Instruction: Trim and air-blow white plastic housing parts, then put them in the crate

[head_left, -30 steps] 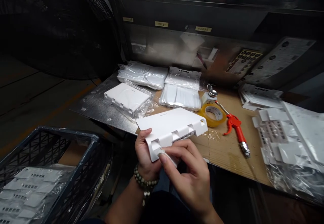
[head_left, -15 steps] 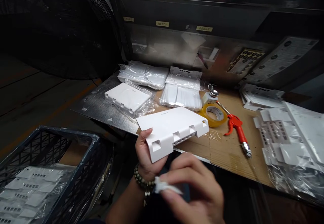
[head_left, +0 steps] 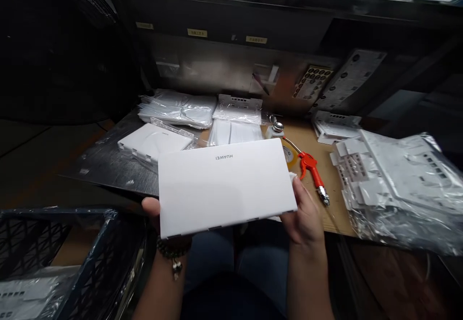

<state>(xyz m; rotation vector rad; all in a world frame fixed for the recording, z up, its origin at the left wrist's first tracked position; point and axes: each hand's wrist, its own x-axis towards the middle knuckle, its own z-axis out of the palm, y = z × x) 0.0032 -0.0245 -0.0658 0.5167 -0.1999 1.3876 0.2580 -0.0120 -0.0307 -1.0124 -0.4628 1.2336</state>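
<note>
A white plastic cover with HUAWEI lettering, upside down to me, is held up between both hands in front of the bench. My left hand grips its left end; the thumb shows and the other fingers are hidden behind it. At the right end, my right hand is closed on the edge, with a bit of white cloth or tissue showing by the thumb. A similar bagged white cover lies on the bench behind, to the left.
A red air blow gun, yellow tape and a pump bottle lie beyond my right hand. Bagged covers pile up at right. Flat plastic bags lie at the back. A blue crate stands lower left.
My right hand has gone from pinching the white wad in front of me to gripping the cover's right end. The cover now faces me, lettering side in view. My view has turned right.
</note>
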